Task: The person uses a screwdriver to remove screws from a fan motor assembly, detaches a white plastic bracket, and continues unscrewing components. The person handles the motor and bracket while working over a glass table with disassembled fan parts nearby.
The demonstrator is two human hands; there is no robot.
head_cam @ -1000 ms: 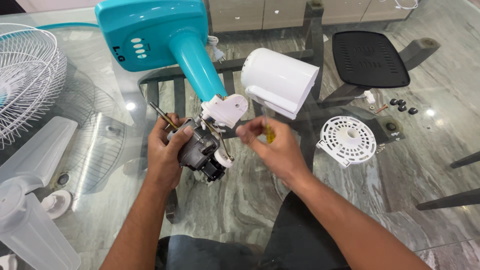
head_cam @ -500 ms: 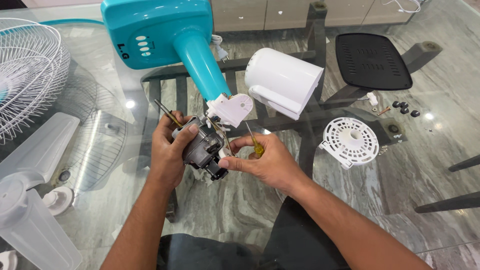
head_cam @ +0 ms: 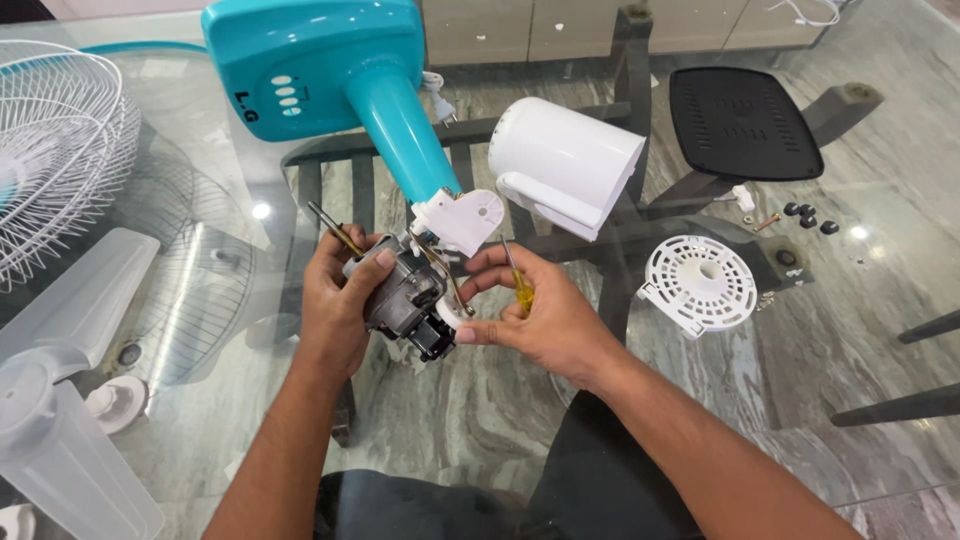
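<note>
Nearby, white motor cover [head_cam: 566, 163] just beyond both hands [head_cam: 440, 300].

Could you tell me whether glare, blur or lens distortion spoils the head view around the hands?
Head view: the left hand, right hand and fan motor are sharp and evenly lit; small glare spots sit on the glass table; straight edges bow towards the frame's borders.

Both forearms bare, coming up from the bottom edge and converging at centre. Left hand [head_cam: 335, 300]: fingers curled over the top, thumb wrapped in front, a firm closed grip, wrist straight. Right hand [head_cam: 540, 315]: just right of that grip, palm turned left, thumb and index pinched together, other 3 fingers folded in, wrist slightly bent.
</note>
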